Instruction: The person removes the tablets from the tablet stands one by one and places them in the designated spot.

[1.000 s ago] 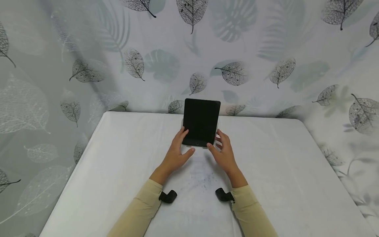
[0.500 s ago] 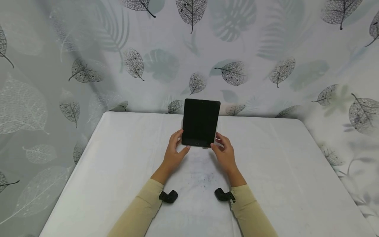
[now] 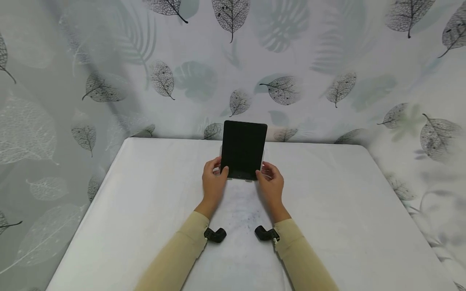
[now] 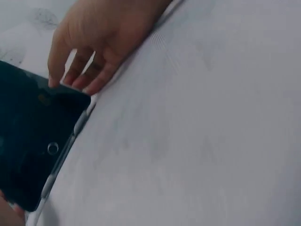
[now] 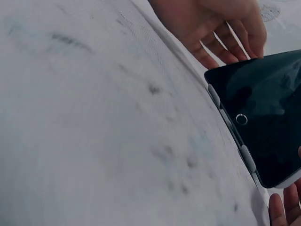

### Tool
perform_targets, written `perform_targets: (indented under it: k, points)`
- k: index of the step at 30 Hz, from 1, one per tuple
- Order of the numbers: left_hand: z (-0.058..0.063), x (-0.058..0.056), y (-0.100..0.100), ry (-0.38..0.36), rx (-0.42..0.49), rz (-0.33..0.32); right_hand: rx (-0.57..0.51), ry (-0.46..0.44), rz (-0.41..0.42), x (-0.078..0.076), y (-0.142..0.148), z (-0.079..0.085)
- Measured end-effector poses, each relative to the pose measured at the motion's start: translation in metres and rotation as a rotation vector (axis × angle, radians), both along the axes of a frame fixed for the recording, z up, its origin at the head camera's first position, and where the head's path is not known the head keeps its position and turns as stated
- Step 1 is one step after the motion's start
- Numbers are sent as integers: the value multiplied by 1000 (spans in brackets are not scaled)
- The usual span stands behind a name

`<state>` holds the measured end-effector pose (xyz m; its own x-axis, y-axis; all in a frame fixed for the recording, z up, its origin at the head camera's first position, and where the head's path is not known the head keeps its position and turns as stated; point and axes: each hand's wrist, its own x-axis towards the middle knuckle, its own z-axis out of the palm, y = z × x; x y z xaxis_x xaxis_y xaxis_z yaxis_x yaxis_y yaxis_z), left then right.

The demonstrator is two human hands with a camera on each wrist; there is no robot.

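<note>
A black-screened tablet [image 3: 243, 149] stands tilted back near the table's far edge. Pale hooks of a tablet stand [image 5: 248, 159] show along its lower edge; the rest of the stand is mostly hidden. The left hand [image 3: 214, 182] grips the tablet's lower left corner, thumb in front and fingers at the side edge. At the lower right corner the right hand [image 3: 271, 184] holds on likewise, its thumb near the front face. Each wrist view shows the opposite hand at the top: the right hand [image 4: 101, 37] in the left one, the left hand [image 5: 216, 23] in the right one.
A white cloth covers the table [image 3: 346, 210], with faint dark smudges between the forearms. Leaf-patterned curtains [image 3: 204, 60] rise behind and on both sides. A black wrist mount [image 3: 215, 235] sits on each sleeve's inner side.
The left hand has closed in from the tablet's left side, its thumb now on the front corner. The right fingers have settled against the right edge. The tablet stays nearly in place.
</note>
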<state>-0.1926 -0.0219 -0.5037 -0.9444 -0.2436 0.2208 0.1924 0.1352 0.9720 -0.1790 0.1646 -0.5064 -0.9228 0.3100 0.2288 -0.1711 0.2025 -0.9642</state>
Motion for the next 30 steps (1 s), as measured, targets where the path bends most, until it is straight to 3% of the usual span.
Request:
perform_targets:
  k: [3,6,12,17,24,30]
  points:
    - [0,-3,10,-36,56,111,35,26,-45,-3,-3,-10]
    - [-4,-4,15,-31,82,171,103,76,-64,1,-6,-12]
    - [-12,-1,15,22,65,194,183,150,-91,6,-8,-12]
    - [-13,-1,12,57,16,196,140,183,-74,5,-7,-11]
    - [-15,-2,8,17,-24,217,59,32,-57,1,-6,-8]
    - [-16,-6,7,35,-44,214,39,-58,-70,-6,-5,-7]
